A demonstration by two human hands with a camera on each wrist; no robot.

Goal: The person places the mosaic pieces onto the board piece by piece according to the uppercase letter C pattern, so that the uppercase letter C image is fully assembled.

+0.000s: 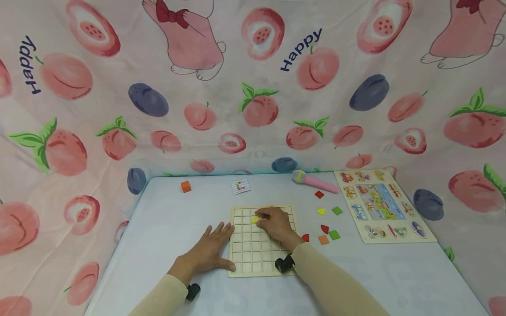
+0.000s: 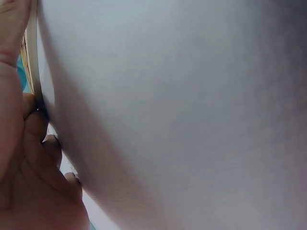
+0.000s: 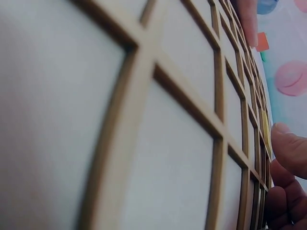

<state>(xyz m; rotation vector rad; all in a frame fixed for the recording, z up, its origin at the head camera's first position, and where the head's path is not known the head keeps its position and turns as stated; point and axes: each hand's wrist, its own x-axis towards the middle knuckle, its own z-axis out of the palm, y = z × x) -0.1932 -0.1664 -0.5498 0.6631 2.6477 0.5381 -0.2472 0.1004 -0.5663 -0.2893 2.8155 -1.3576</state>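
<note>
A wooden grid board [image 1: 249, 248] lies on the table in front of the person. Along its left edge the left hand [image 1: 209, 248] rests with fingers spread, the thumb at the board's lower left corner. In the left wrist view, the fingers [image 2: 36, 158] lie beside the board's side. The right hand [image 1: 274, 224] reaches over the board, thumb and index fingertips curled at a small yellow tile [image 1: 254, 219] in the upper part of the grid. In the right wrist view, its thumb [image 3: 290, 148] is near the yellow tile [image 3: 265, 129] and the other fingers are curled below.
Right of the board lie loose red, yellow, green [image 1: 337, 210] and orange tiles [image 1: 323, 239]. Beyond them are a pink toy microphone [image 1: 320, 182] and a picture puzzle board [image 1: 356, 219]. At the back sit an orange cube [image 1: 186, 187] and a pattern card [image 1: 240, 186].
</note>
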